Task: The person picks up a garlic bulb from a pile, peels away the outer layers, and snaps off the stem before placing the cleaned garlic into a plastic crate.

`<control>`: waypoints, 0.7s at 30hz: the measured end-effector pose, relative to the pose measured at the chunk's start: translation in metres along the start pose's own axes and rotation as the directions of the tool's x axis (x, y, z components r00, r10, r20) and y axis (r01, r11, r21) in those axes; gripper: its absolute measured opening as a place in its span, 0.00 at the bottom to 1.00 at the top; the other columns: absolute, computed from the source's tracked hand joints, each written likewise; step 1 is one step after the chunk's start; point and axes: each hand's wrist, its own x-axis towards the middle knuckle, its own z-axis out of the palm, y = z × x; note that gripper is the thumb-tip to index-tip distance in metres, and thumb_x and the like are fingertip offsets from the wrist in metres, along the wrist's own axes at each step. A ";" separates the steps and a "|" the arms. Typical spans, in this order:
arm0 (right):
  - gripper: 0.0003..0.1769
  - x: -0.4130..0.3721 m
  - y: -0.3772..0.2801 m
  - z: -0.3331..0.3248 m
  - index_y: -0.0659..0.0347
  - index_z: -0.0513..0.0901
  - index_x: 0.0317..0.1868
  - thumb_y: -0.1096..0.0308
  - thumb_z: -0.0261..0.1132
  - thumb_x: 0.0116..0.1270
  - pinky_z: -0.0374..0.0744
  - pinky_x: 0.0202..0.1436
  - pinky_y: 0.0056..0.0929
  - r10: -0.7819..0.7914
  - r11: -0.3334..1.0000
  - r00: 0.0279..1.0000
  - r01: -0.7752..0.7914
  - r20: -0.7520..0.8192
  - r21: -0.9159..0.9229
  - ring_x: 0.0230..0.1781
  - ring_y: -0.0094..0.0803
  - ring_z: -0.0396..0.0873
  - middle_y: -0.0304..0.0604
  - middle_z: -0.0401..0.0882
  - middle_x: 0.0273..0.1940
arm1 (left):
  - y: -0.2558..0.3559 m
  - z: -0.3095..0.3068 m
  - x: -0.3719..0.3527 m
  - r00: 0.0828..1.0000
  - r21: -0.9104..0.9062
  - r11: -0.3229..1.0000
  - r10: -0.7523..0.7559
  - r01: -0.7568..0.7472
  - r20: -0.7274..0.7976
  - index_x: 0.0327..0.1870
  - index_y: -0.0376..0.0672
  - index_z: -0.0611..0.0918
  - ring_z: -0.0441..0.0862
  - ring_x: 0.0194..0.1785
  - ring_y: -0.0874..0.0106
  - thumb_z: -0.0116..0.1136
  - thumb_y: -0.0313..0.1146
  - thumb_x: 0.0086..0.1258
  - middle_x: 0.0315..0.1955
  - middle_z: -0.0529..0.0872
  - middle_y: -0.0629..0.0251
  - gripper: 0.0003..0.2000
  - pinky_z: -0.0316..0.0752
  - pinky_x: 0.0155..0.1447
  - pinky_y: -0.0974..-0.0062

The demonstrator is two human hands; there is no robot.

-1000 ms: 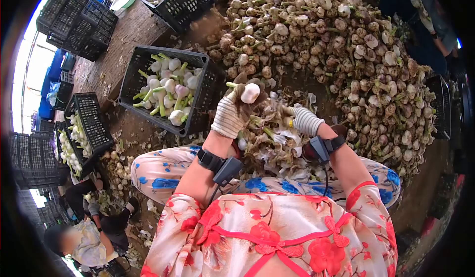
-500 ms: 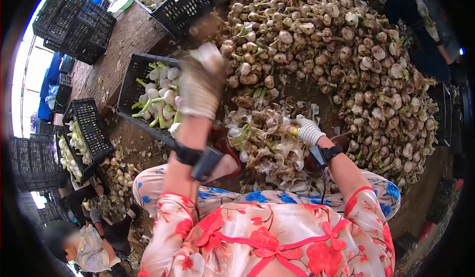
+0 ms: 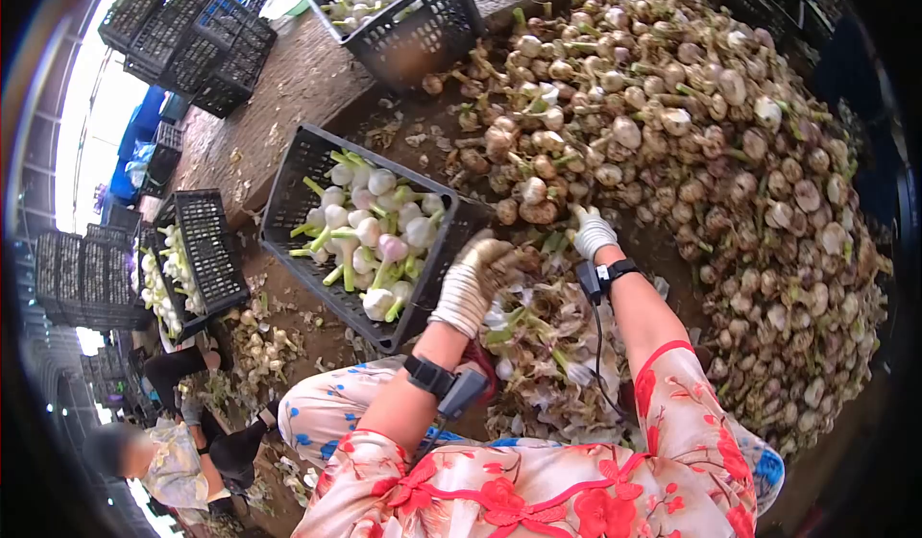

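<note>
My left hand (image 3: pixel 473 283), in a whitish glove, is just right of a black crate (image 3: pixel 437 309) holding peeled-looking garlic bulbs (image 3: pixel 370 226) with green stems. Its fingers point toward the peelings and look bent, blurred at the tips; whether they hold anything is unclear. My right hand (image 3: pixel 591 233), gloved with a white wrapped cuff, reaches to the lower edge of the large pile of dirty garlic (image 3: pixel 663 115). Its fingers are partly hidden, and what they touch cannot be made out. Loose skins and peelings (image 3: pixel 552 336) lie below both hands.
Another black crate (image 3: pixel 408 43) of garlic stands at the upper left. Stacked black crates (image 3: pixel 187 38) and a tilted crate of garlic (image 3: pixel 206 259) are on the left. A co-worker (image 3: pixel 178 461) sits at the lower left near more garlic (image 3: pixel 264 351).
My left hand has moved away from above the crate, down and right toward the peelings. My right hand has moved up to the pile's edge. The view has shifted, and more of the crate shows.
</note>
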 end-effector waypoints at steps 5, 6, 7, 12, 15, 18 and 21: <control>0.28 0.009 0.014 0.022 0.58 0.66 0.59 0.73 0.61 0.56 0.77 0.47 0.39 0.012 0.891 0.995 0.032 -0.096 0.454 0.46 0.47 0.75 0.53 0.70 0.54 | -0.008 0.009 -0.004 0.997 0.220 0.974 -0.062 0.051 0.044 0.59 0.42 0.64 0.79 0.44 0.68 0.53 0.32 0.64 0.44 0.79 0.59 0.23 0.77 0.41 0.71; 0.24 -0.003 0.018 0.033 0.59 0.70 0.55 0.74 0.62 0.57 0.80 0.37 0.39 0.022 0.563 1.000 -0.028 0.018 0.826 0.36 0.42 0.78 0.48 0.76 0.46 | -0.013 0.010 -0.003 1.000 0.316 0.949 -0.008 0.002 0.017 0.60 0.43 0.64 0.79 0.44 0.70 0.54 0.32 0.63 0.45 0.79 0.62 0.24 0.77 0.41 0.73; 0.20 -0.022 0.016 0.030 0.59 0.72 0.52 0.73 0.62 0.58 0.81 0.32 0.37 -0.022 0.275 0.983 -0.171 0.184 0.946 0.34 0.36 0.78 0.45 0.77 0.42 | -0.018 0.017 -0.007 0.999 0.412 0.911 0.044 -0.038 -0.005 0.61 0.44 0.63 0.79 0.44 0.72 0.55 0.32 0.63 0.45 0.79 0.65 0.25 0.76 0.41 0.74; 0.17 -0.105 -0.011 0.020 0.62 0.72 0.51 0.69 0.60 0.62 0.80 0.32 0.32 -0.208 0.190 0.968 -0.102 0.142 0.977 0.32 0.32 0.77 0.41 0.78 0.37 | -0.053 0.013 0.003 0.987 0.443 0.894 0.125 -0.068 -0.102 0.61 0.46 0.64 0.77 0.41 0.76 0.61 0.30 0.56 0.46 0.77 0.66 0.30 0.73 0.37 0.81; 0.19 -0.087 0.022 0.051 0.72 0.77 0.43 0.60 0.60 0.62 0.75 0.36 0.27 -0.113 0.562 0.993 0.042 0.025 0.826 0.32 0.29 0.76 0.43 0.79 0.34 | -0.055 -0.017 0.003 0.966 0.330 0.944 0.076 0.010 -0.248 0.55 0.43 0.70 0.78 0.37 0.69 0.55 0.25 0.55 0.43 0.78 0.60 0.23 0.76 0.32 0.73; 0.23 -0.103 0.044 0.056 0.71 0.78 0.45 0.58 0.63 0.59 0.74 0.39 0.29 -0.102 0.730 0.987 0.162 -0.128 0.664 0.34 0.33 0.78 0.50 0.81 0.36 | -0.057 -0.049 -0.003 0.931 0.331 0.944 0.112 0.010 -0.347 0.44 0.43 0.78 0.77 0.27 0.70 0.53 0.25 0.55 0.30 0.80 0.63 0.13 0.76 0.29 0.73; 0.25 -0.087 0.067 0.069 0.70 0.78 0.45 0.54 0.63 0.58 0.75 0.38 0.31 -0.121 0.752 0.990 0.143 -0.079 0.643 0.33 0.37 0.79 0.53 0.81 0.34 | -0.057 -0.056 -0.007 0.879 0.387 0.921 0.148 0.045 -0.453 0.35 0.43 0.82 0.74 0.18 0.71 0.53 0.25 0.56 0.21 0.80 0.65 0.07 0.73 0.22 0.74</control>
